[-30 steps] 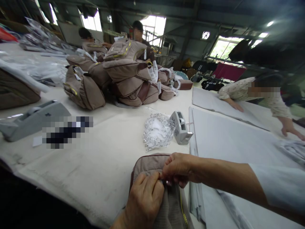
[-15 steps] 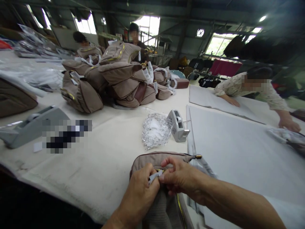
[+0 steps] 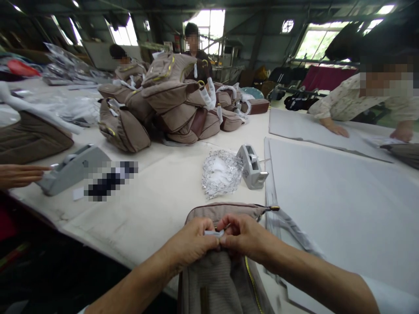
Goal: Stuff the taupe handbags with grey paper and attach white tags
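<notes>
A brown ribbed fabric bag (image 3: 214, 279) with yellow zippers lies at the front edge of the table, below my two hands. My left hand (image 3: 191, 239) is closed, pinching one end of a small whitish strip (image 3: 213, 233) between thumb and forefinger. At the strip's other end, the thumb and fingers of my right hand (image 3: 245, 235) are closed on it. Both hands rest close together over the upper part of the bag. What lies beneath the strip is hidden by my fingers.
Beyond the bag are a heap of small white tags (image 3: 221, 174) and a grey tape dispenser (image 3: 252, 168). Large grey sheets (image 3: 337, 196) lie to the right, brown bags (image 3: 173, 104) are piled behind. Another person's hand (image 3: 22, 175) touches a second dispenser (image 3: 77, 168) at left.
My hands have drawn level, and the strip now lies flatter between them. Another person's hand has come in at the left dispenser. The co-worker at right has shifted posture.
</notes>
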Demonstrator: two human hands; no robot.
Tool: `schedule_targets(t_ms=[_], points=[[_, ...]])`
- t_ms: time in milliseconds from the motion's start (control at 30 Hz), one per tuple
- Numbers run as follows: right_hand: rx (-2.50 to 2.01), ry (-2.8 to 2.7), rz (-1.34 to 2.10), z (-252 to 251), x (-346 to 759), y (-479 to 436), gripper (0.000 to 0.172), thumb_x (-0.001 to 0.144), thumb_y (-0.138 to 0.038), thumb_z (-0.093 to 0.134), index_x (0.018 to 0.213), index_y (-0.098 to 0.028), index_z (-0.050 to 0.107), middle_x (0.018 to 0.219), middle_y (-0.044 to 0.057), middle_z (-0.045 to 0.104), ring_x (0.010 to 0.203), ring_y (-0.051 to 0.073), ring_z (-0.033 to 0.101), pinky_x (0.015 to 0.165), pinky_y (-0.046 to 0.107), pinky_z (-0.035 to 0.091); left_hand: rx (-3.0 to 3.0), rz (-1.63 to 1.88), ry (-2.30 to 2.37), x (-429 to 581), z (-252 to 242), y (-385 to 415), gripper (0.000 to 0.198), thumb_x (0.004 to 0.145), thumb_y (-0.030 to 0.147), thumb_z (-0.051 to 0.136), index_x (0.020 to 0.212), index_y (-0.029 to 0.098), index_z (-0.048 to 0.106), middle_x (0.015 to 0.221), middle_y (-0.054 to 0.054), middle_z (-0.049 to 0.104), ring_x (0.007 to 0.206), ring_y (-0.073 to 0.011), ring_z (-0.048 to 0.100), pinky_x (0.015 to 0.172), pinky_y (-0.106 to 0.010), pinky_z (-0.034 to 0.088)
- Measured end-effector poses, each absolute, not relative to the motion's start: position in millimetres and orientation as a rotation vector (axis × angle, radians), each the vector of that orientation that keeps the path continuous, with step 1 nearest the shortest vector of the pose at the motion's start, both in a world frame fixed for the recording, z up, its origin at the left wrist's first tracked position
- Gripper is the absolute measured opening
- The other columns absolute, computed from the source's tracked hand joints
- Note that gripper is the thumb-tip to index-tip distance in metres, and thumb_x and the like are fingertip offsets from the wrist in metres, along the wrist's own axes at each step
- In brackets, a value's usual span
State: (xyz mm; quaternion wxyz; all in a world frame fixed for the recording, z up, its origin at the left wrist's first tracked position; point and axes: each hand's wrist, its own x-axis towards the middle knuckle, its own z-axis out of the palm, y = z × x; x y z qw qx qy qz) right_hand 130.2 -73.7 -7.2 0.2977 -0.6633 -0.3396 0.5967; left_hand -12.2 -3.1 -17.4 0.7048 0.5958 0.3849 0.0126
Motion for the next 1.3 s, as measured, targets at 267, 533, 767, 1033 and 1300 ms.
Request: schedule_targets(t_ms=[267, 533, 767, 1033, 1300], points=[[-1.838, -1.583, 1.064, -17, 131, -79, 0.009, 0.083, -0.026, 0.056, 0.085, -0.018, 0.059, 0.061, -0.002, 0.062, 0.052, 0.011, 0.056, 0.050, 0.020, 0.037, 1.103, -0.015, 0.737, -19, -27, 9, 0.021, 0.066, 0.031, 0.063, 0.066, 0.014, 0.050, 0.060, 0.000, 0.065, 0.030, -0.0004, 0.033, 0.035, -0.016, 0.021], [-1.829, -2.126, 0.609, -37, 128, -86, 0.014, 0.093, -0.021, 0.043, 0.096, -0.015, 0.055, 0.080, 0.006, 0.069, 0.070, 0.019, 0.066, 0.055, 0.025, 0.037, 0.887, -0.030, 0.678, -30, -39, 9, 0.029, 0.066, 0.037, 0.067, 0.066, 0.011, 0.055, 0.059, -0.005, 0.068, 0.026, -0.0033, 0.042, 0.030, -0.015, 0.028], [-1.684, -2.598, 0.068, -33, 125, -81, 0.007, 0.085, -0.011, 0.050, 0.090, -0.016, 0.051, 0.075, 0.002, 0.062, 0.058, 0.017, 0.060, 0.043, 0.030, 0.027, 0.685, 0.044, 0.674, -33, -49, -2, 0.029, 0.070, 0.037, 0.062, 0.061, 0.012, 0.052, 0.053, -0.006, 0.066, 0.024, -0.0064, 0.046, 0.028, -0.015, 0.036], [-1.789, -2.655, 0.148, -29, 114, -65, 0.012, 0.084, -0.011, 0.050, 0.094, -0.014, 0.056, 0.074, 0.006, 0.067, 0.058, 0.022, 0.063, 0.044, 0.029, 0.036, 0.618, 0.127, 0.669, -34, -53, -15, 0.028, 0.071, 0.039, 0.058, 0.061, 0.014, 0.048, 0.049, -0.003, 0.063, 0.023, -0.0059, 0.043, 0.028, -0.016, 0.037], [-1.798, -2.089, 0.288, -1, 184, -119, 0.051, 0.087, -0.020, 0.052, 0.136, -0.024, 0.039, 0.099, 0.007, 0.068, 0.075, 0.018, 0.065, 0.064, 0.027, 0.051, 1.290, 0.157, 0.814, -43, -42, -24, 0.035, 0.086, 0.049, 0.046, 0.079, 0.015, 0.051, 0.071, -0.001, 0.066, 0.029, -0.0022, 0.046, 0.030, -0.013, 0.018]])
